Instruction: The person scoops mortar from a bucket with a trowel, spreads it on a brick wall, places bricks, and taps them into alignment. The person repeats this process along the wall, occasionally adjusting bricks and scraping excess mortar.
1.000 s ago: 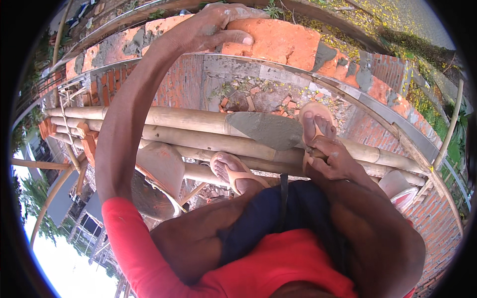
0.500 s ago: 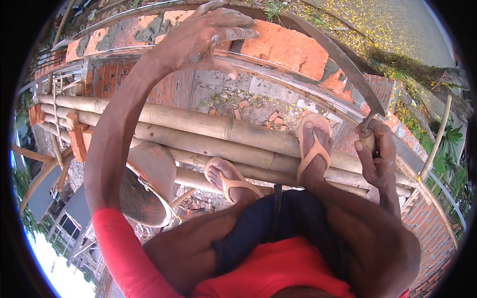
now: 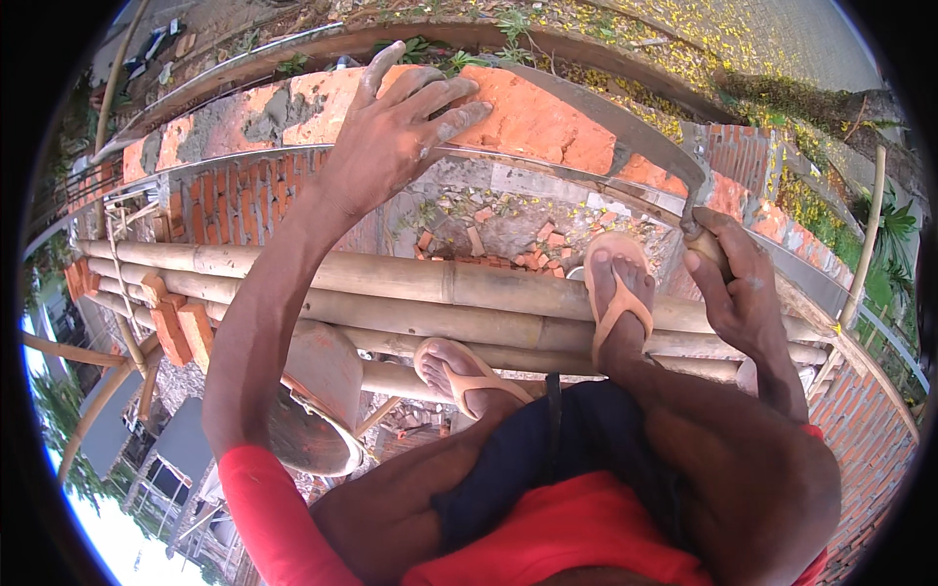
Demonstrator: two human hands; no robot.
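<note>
My left hand [image 3: 396, 142] is spread over the top course of the brick wall, its fingertips at the left end of an orange brick [image 3: 532, 115]. Whether they press on it or hover just above is hard to tell. My right hand [image 3: 738, 278] is wrapped around the wooden handle of a trowel [image 3: 611, 115]. The long grey blade runs along the far edge of that brick, partly behind it. Grey mortar [image 3: 283, 115] is smeared on the bricks left of my left hand. A taut line runs along the near edge of the course.
My sandalled feet stand on bamboo poles [image 3: 391, 278] running beside the wall. A bucket [image 3: 322, 366] with mortar residue hangs or stands left of my legs. Several loose bricks [image 3: 171, 332] sit on the poles at left. Rubble [image 3: 518, 239] lies far below, between poles and wall.
My left hand has come down toward the brick, its fingers now over the brick's left end. My right hand has moved left with the trowel, the blade now lower against the far edge.
</note>
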